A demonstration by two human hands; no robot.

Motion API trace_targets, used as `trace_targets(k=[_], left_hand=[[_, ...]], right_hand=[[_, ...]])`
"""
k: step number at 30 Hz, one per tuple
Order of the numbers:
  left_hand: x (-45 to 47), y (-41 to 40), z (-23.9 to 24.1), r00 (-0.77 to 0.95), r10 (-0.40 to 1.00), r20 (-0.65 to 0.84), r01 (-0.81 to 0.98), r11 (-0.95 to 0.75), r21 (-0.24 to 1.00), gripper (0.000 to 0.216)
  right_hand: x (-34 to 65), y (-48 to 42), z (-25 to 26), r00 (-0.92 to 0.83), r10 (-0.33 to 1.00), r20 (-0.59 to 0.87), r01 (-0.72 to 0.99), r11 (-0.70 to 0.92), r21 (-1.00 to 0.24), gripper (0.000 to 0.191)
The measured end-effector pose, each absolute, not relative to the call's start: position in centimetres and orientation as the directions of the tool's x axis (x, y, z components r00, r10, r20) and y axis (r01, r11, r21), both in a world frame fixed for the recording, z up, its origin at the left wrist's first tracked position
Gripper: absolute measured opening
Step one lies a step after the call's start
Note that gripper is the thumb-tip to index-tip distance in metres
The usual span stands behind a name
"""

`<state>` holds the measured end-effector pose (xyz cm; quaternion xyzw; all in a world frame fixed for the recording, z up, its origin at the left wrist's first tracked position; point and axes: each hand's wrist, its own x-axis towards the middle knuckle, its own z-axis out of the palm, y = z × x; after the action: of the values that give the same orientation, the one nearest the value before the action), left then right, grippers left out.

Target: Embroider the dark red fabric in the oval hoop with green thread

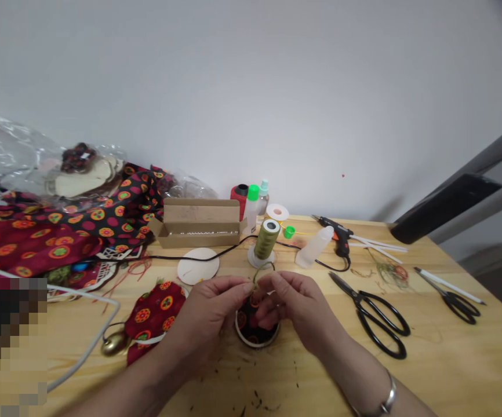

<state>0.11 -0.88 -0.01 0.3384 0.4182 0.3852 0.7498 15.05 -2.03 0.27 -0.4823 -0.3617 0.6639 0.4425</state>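
My left hand [210, 310] and my right hand [297, 307] meet at the middle of the wooden table [442, 359], both with fingers pinched on an olive-green thread [263, 271]. The thread runs up to an olive thread spool [267, 238] standing just behind the hands. Under the fingers lies a small round piece covered in dark red patterned fabric [255, 330], partly hidden by both hands.
Large black scissors [375, 318] and smaller scissors [455, 301] lie to the right. A glue gun [338, 231], white squeeze bottle [314, 246], cardboard box [199, 223], bottles, a wooden disc [197, 265], patterned fabric [59, 231] and a stuffed fabric piece [153, 315] surround them.
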Motion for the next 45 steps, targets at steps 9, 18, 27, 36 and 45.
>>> trace_targets(k=[9, 18, 27, 36, 45], left_hand=[[0.16, -1.06, 0.22, 0.48, 0.838, -0.259, -0.212, 0.397, 0.893, 0.022], [0.13, -0.96, -0.12, 0.362, 0.862, -0.356, -0.107, 0.418, 0.902, 0.018], [0.02, -1.2, -0.36, 0.373, 0.866, -0.333, -0.049, 0.377, 0.925, 0.019], [0.19, -1.06, 0.16, 0.33, 0.891, -0.311, -0.002, 0.331, 0.944, 0.017], [0.27, -1.23, 0.53, 0.309, 0.881, -0.358, -0.066, 0.395, 0.916, 0.013]], right_hand=[[15.04, -1.95, 0.0, -0.184, 0.944, -0.274, -0.191, -0.308, -0.932, 0.022], [15.05, -1.93, 0.26, -0.01, 0.963, -0.268, -0.109, -0.267, -0.958, 0.011], [15.13, -1.91, 0.06, 0.017, 0.982, -0.188, 0.033, -0.189, -0.982, 0.013], [15.6, -1.73, 0.03, 0.015, 0.994, -0.107, 0.175, -0.108, -0.979, 0.016], [15.42, -2.04, 0.49, 0.015, 0.994, -0.104, 0.186, -0.105, -0.977, 0.016]])
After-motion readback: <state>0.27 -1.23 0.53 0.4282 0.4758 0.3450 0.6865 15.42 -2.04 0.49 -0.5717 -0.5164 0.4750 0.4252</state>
